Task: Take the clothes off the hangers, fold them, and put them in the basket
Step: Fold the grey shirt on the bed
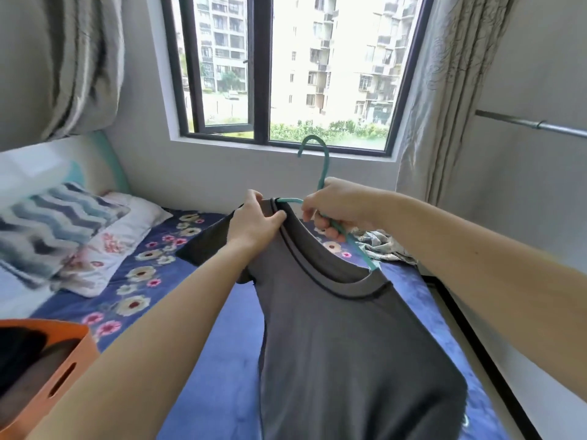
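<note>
Daylight comes through a dark-framed window (263,74) between grey curtains (444,90). Below it, a bed (228,344) with a blue floral sheet carries two pillows (63,227) near the grey wall (222,173).

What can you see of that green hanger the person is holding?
The hanger is thin, teal-green, seemingly plastic or coated wire. Its hook points up, curling left, hung on nothing. The right hand curls its fingers round where neck meets arms. One arm slips into the collar of the grey T-shirt beside the left hand, which pinches that collar; the other slants down through the neck opening under the shirt's shoulder.
</note>
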The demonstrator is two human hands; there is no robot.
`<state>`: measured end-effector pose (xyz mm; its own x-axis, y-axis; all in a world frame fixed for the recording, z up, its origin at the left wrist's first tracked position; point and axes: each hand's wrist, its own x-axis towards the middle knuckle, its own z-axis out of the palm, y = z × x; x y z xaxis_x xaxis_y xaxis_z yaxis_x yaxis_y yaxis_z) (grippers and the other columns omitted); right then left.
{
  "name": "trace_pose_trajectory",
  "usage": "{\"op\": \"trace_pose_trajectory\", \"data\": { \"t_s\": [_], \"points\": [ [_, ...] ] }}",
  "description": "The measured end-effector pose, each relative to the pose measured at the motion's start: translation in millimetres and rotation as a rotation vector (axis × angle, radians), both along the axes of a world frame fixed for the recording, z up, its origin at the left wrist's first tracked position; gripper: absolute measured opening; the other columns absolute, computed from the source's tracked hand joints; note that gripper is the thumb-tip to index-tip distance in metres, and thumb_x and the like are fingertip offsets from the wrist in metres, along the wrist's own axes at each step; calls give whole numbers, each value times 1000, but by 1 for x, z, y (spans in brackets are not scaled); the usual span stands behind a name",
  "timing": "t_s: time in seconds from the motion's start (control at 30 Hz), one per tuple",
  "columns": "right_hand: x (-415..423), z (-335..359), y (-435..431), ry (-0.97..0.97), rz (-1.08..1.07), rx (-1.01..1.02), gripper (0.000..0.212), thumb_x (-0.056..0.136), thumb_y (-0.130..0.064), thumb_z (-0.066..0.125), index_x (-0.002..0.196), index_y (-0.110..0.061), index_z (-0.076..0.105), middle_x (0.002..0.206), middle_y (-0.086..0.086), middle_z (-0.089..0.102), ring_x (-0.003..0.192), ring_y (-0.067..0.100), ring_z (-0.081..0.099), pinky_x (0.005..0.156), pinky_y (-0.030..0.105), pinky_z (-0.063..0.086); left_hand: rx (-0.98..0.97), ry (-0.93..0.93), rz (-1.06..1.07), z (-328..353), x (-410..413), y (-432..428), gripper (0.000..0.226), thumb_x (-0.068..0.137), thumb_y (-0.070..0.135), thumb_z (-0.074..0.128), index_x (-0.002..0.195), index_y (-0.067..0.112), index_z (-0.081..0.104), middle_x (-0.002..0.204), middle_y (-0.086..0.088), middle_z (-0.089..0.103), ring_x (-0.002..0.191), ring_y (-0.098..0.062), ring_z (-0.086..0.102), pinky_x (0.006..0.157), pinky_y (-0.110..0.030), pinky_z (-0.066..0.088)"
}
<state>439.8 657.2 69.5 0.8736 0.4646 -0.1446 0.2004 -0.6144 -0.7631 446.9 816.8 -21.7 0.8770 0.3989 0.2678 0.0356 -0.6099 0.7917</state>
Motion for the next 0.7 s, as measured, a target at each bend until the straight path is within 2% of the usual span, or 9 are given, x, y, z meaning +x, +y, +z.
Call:
{"op": "trace_pose_trajectory", "data": {
  "t_s": [0.13, 0.23, 0.3, 0.37, 0.43, 0.5, 0.6, 0.7],
  "points": [
    [13, -13, 4, -22, 112, -95, 17, 94, -12, 49, 80, -4, 56, 51, 5, 46, 35, 18, 42, 38, 24, 39, 205, -23, 67, -3, 5, 34, 20, 91, 22, 57, 109, 15, 61, 103, -7, 69, 97, -29, 64, 80, -31, 45],
    [30, -27, -5, 35, 212, -101, 18, 94, -14, 52, 79, -6, 57, 48, 4, 45, 38, 21, 41, 44, 26, 41, 406, 68, 140, -8, 5, 64, 21, 90, 15, 55, 106, 17, 68, 106, -10, 70, 102, -34, 62, 82, -35, 47],
    [47, -40, -16, 101, 263, -55, 19, 96, -17, 54, 80, -7, 58, 53, 7, 44, 42, 21, 40, 45, 27, 41, 436, 155, 204, -19, 5, 92, 24, 87, 12, 54, 101, 17, 73, 105, -14, 70, 102, -37, 62, 83, -38, 49],
    [64, -56, -31, 158, 300, 34, 19, 97, -20, 55, 85, -5, 60, 59, 12, 42, 45, 22, 40, 47, 29, 40, 366, 234, 250, -36, 2, 117, 20, 83, 10, 54, 83, 13, 74, 92, -18, 71, 92, -38, 65, 79, -39, 54],
    [85, -72, -43, 195, 322, 180, 21, 96, -24, 58, 89, -5, 62, 64, 13, 43, 52, 25, 41, 56, 34, 39, 210, 294, 262, -55, 4, 130, 22, 81, 6, 50, 68, 8, 68, 73, -17, 70, 74, -33, 70, 72, -38, 58],
    [101, -86, -47, 213, 288, 406, 19, 94, -28, 59, 90, -11, 65, 67, 13, 49, 63, 28, 47, 66, 38, 40, 25, 298, 224, -70, 12, 125, 27, 86, 1, 44, 72, 8, 66, 69, -15, 69, 62, -30, 71, 65, -38, 60],
    [124, -98, -47, 215, 152, 825, 19, 93, -28, 55, 99, -15, 68, 70, 6, 53, 64, 22, 53, 67, 34, 46, -140, 218, 188, -88, 32, 103, 30, 90, -4, 38, 77, 10, 62, 80, -18, 67, 65, -34, 70, 57, -37, 60],
    [158, -111, -58, 212, -27, 1113, 20, 97, -25, 50, 107, -18, 66, 66, 0, 54, 61, 15, 54, 61, 29, 45, -206, 168, 240, -116, 57, 95, 33, 86, -4, 38, 72, 20, 57, 84, -16, 66, 76, -37, 69, 69, -47, 60]
  ]
}}
